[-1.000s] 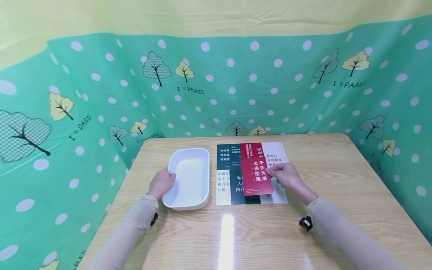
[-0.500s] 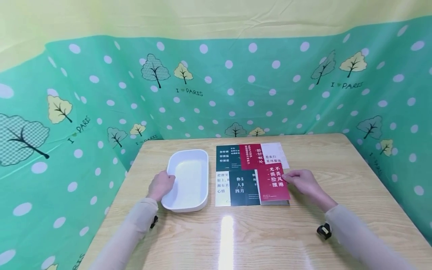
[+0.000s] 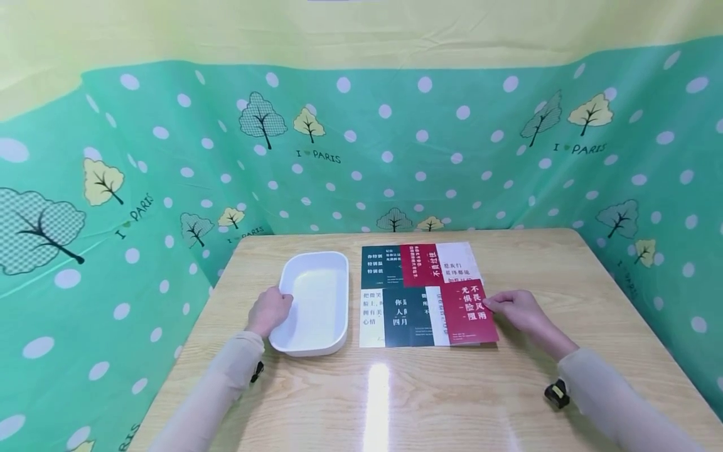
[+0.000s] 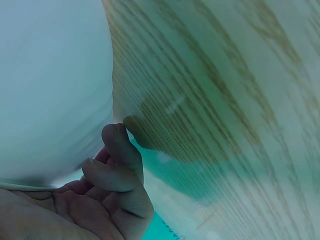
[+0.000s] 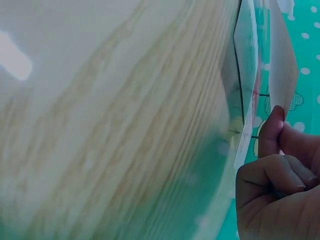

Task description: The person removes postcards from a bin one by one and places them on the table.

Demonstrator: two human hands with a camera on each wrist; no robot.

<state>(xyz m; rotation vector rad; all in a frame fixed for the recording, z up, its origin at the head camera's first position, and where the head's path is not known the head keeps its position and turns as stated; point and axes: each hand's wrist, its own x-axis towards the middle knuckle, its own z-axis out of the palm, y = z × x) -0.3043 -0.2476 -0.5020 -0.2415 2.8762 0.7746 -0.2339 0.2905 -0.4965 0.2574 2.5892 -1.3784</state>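
My left hand (image 3: pixel 270 312) grips the left side of a white plastic basin (image 3: pixel 342 314). In the left wrist view the curled fingers (image 4: pixel 112 175) lie against the basin's outer wall (image 4: pixel 55 90). On the right, thumb and forefinger of my right hand (image 3: pixel 522 311) pinch the right edge of a red card (image 3: pixel 465 323) with white Chinese characters. Seen from the right wrist, this card (image 5: pixel 282 60) is lifted off the cards beneath it. Under and beside it lie overlapping cards: dark green ones (image 3: pixel 403 326), a white one (image 3: pixel 371 326), and another red one (image 3: pixel 415 267).
The wooden table (image 3: pixel 452 402) carries the basin at left and the cards to its right. A green dotted curtain (image 3: pixel 361 169) with printed trees encloses the back and sides. A bright light reflection lies near the front.
My right hand has drawn the red card rightward and toward me, from over the middle of the cards to their lower right corner. The left hand and basin stay put.
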